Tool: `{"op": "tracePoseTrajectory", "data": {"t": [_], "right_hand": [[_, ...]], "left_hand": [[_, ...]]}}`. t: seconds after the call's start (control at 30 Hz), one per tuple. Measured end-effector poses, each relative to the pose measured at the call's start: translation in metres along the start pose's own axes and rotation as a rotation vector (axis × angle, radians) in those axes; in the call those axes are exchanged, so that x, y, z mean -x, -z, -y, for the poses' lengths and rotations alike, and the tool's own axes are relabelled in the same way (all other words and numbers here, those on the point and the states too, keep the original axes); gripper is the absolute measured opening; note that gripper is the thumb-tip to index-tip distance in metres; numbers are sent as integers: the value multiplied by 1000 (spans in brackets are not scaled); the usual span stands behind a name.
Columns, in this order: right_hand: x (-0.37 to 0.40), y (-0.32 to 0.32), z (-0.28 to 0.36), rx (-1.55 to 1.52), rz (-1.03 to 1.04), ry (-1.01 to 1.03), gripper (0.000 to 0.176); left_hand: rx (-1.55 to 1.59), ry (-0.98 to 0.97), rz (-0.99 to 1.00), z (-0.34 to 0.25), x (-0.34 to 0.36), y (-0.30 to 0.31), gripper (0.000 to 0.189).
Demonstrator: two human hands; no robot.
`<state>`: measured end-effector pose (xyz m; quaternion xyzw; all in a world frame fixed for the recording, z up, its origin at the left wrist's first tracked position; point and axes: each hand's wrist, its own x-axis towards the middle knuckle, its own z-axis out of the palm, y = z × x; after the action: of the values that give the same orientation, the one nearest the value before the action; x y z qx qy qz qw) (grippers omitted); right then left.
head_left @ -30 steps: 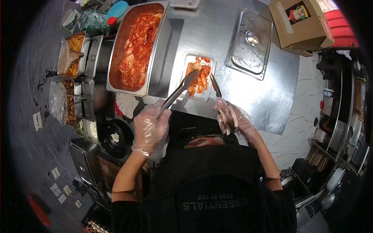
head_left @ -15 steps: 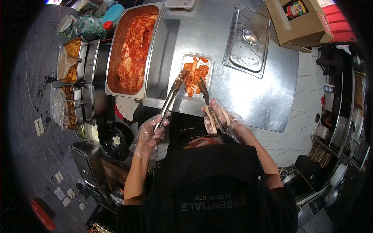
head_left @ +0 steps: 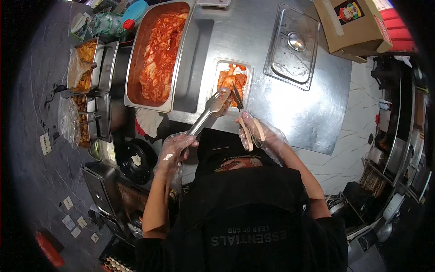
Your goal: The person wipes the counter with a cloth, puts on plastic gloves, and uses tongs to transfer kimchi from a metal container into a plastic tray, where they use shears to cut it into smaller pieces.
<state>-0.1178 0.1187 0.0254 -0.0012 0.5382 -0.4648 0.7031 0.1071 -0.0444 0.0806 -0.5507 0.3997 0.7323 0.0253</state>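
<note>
My left hand (head_left: 174, 152), in a clear plastic glove, is wrapped round metal tongs (head_left: 201, 119). The tongs' head reaches over the near left part of a small clear tray (head_left: 249, 84) of red kimchi pieces (head_left: 232, 79). My right hand (head_left: 265, 136), gloved too, grips scissors (head_left: 247, 131) with beige handles. Their dark blades point into the kimchi beside the tongs' tips. Whether the tongs hold a piece is hard to tell. To the left stands a deep steel pan (head_left: 171, 106) filled with kimchi (head_left: 158, 68).
A steel lid (head_left: 292, 50) lies right of the tray on the steel table (head_left: 312, 109). At the back right is a cardboard box (head_left: 358, 38). Two food pans (head_left: 99, 59) (head_left: 90, 109) stand at the left, with a black bowl (head_left: 136, 161) below.
The tongs have turned and tilted lower, their head now nearer the scissors. My left hand has turned with them. The scissors' blades look closer together, and the whole view has shifted slightly.
</note>
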Motion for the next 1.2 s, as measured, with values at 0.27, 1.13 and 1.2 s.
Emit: {"op": "tracePoseTrajectory", "data": {"t": [0.27, 1.13, 1.2], "right_hand": [[-5, 10, -13, -24, -90, 68, 50], [22, 25, 8, 165, 103, 40, 50], [23, 16, -5, -39, 76, -4, 53]], "left_hand": [[-303, -165, -106, -23, 11, -2, 35], [-43, -102, 22, -9, -1, 4, 31], [-26, -95, 13, -10, 5, -4, 32]]}}
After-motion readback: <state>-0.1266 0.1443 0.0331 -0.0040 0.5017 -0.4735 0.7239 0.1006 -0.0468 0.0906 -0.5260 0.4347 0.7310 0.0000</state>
